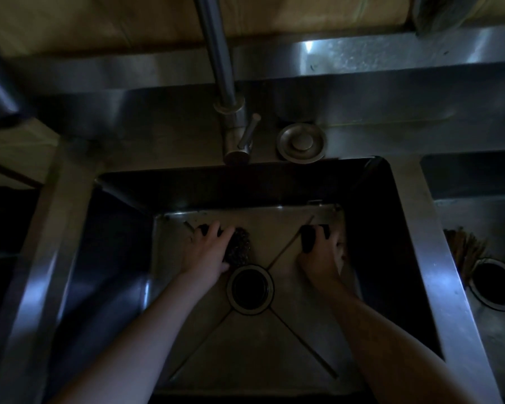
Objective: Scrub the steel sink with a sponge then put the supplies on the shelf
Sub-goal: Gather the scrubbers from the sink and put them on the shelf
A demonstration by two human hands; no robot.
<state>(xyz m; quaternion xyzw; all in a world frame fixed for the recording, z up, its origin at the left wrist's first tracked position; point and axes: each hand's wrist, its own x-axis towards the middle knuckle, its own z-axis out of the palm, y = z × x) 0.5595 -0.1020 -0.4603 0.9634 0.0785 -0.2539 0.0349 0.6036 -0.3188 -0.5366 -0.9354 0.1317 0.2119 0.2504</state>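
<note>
The steel sink (432,243) filled the middle of the dim frame, its deep basin seen from straight above, and both bare forearms reached up from the bottom edge onto its floor. The left hand (207,249), just left of centre, lay over a coarse, dark scouring pad (239,246) with its fingers bent down around it and its thumb at the pad's lower edge, holding the pad against the basin floor. The pad sat just above and to the left of the round drain (250,289), close to its rim. The right hand (321,258), right of centre near the basin's far right corner, had its fingers curled over a dark block (314,237) and gripped it against the floor (too dark to tell whether it was a sponge). The two hands were well apart, with one of the creased diagonal lines of the floor running between them toward the drain. Above the basin, at centre, the faucet (216,53) rose toward the top edge with its lever (248,129) at its base, and a round cap (301,142) sat just to its right. At the right edge lay a second basin (478,217) with its own drain opening (493,287).
</note>
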